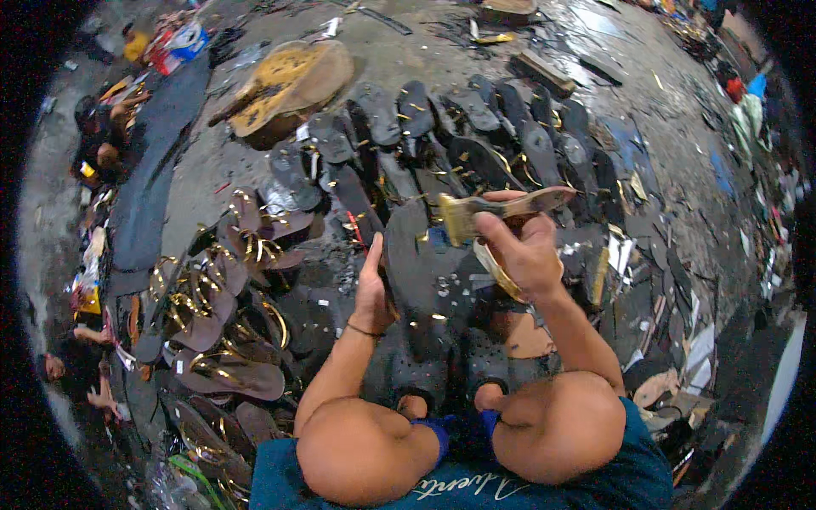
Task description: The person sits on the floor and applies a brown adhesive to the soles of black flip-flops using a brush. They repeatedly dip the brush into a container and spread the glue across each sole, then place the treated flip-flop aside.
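Head view: the work looks to be at a brushing step on the sole (pixel 410 276), which stands just ahead of the feet (pixel 413 406), beside the left hand (pixel 371 293); that hand's fingers run straight and together along its left edge, though I cannot tell whether the hidden thumb clamps it; the right hand (pixel 524 253) is closed around the brush (pixel 456 219), bristles toward the sole's right edge, contact unclear; the next move probably calls for a steady sole and an even stroke; the sole is dark grey, long, flat and round-ended, its finish too blurred to judge.
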